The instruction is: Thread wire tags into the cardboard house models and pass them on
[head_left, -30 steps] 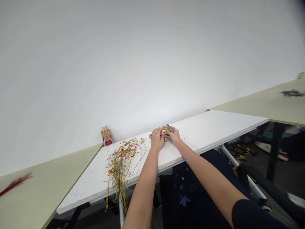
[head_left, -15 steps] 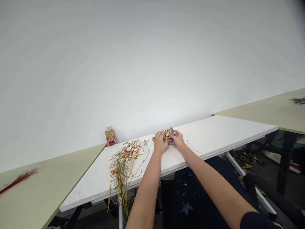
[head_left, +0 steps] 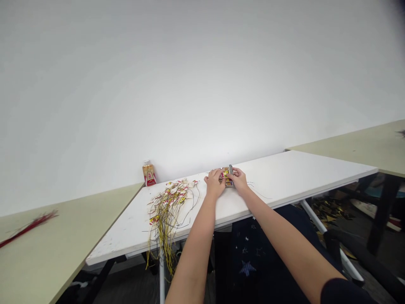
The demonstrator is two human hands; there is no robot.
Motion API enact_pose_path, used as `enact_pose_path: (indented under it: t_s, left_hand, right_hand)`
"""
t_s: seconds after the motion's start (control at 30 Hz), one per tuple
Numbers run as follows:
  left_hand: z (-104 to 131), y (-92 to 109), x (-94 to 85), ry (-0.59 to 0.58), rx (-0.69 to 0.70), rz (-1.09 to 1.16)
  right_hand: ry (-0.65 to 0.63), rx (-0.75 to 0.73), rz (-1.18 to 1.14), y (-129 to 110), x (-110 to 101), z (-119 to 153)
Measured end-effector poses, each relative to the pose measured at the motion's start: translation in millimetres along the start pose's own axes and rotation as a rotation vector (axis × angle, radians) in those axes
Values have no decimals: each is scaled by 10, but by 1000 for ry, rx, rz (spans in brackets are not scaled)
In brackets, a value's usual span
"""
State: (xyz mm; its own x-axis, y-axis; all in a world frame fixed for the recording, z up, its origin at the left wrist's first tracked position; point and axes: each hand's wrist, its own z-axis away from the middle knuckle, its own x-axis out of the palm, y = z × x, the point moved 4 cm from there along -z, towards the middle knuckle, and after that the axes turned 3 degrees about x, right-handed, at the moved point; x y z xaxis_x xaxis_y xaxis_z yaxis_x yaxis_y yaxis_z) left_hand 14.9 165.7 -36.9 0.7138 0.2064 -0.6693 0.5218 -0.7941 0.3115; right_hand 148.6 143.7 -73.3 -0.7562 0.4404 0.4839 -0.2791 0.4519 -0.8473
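A small flat rectangular block point(head_left: 227, 183) with a colourful square pattern and a grey right edge lies on the white table in front of me. My left hand point(head_left: 214, 182) has its fingers bent over the block's left side. My right hand point(head_left: 239, 179) grips the grey edge, its thumb resting on the face. Between the two hands a small red, white and yellow piece point(head_left: 225, 174) shows on top of the block. How the fingertips hold it is partly hidden. Left of my hands lies a tangled pile of similar pieces with yellow and dark strings point(head_left: 169, 207).
The strings hang over the front edge of the white table point(head_left: 126, 230). A bottle with a red and gold label point(head_left: 149, 173) stands by the wall. Beige tables adjoin both sides; the left one holds a red bundle of strands point(head_left: 31, 227). Gold scraps point(head_left: 330, 212) lie on the floor.
The view has shifted slightly, so the table and pile sit a little higher and farther right. Both hands stay on the block, with only slight finger movement.
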Motion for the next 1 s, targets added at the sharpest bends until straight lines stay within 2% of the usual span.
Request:
enact_pose_path:
  t_s: [0.4,0.6,1.0]
  left_hand:
    - [-10,2,22,8,0,24]
    - [-19,-16,50,18,6,21]
    - [-5,5,19,50,-6,39]
  right_hand:
    - [1,-16,18,21,-38,-32]
    - [20,-58,103,49,-63,-59]
    - [28,-59,145,46,-68,-59]
